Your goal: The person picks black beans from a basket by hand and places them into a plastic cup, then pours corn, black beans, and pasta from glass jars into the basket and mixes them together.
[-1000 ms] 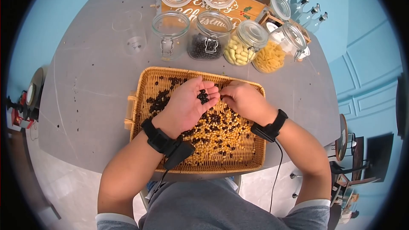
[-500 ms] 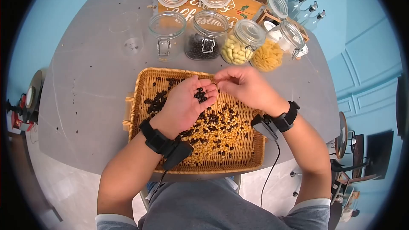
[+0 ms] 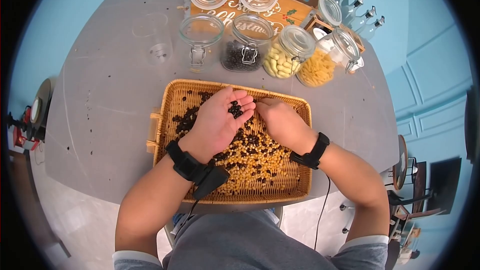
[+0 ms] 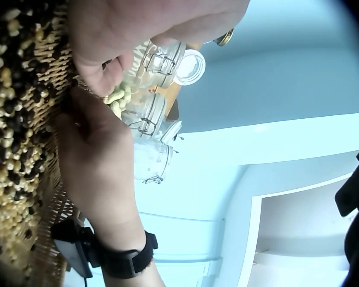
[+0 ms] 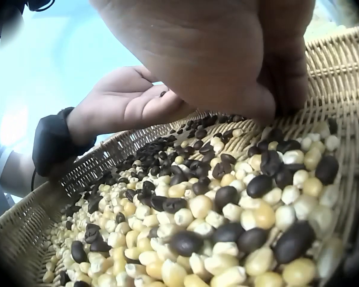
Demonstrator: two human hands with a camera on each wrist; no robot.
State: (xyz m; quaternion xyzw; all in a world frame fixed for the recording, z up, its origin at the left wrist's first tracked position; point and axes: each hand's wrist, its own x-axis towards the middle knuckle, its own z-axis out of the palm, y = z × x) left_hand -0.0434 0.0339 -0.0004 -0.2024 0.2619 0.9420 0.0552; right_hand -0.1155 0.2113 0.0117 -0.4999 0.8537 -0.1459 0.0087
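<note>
My left hand (image 3: 215,122) is held palm up over the wicker tray (image 3: 167,95), with several shiny black beans (image 3: 235,110) lying on its fingers. Close to those fingertips, my right hand (image 3: 285,125) reaches down into the tray's far side, back of the hand upward. In the right wrist view its fingers (image 5: 281,98) bend down to the woven bottom beside the mixed dark beans (image 5: 260,185) and yellow corn kernels (image 5: 260,260). The tips are hidden, and I cannot tell whether they pinch a bean. A heap of dark beans (image 3: 187,120) lies left of my left hand.
Beyond the tray stand an empty glass jar (image 3: 200,45), a jar of black beans (image 3: 240,55), a jar of peanuts (image 3: 280,62) and a jar of pasta (image 3: 317,67). A clear plastic cup (image 3: 159,52) is at left. Glass bottles (image 3: 370,27) stand at back right.
My right hand lifted to the left fingertips half a second ago and has since dropped back into the tray. My left hand stays nearly in place with the beans.
</note>
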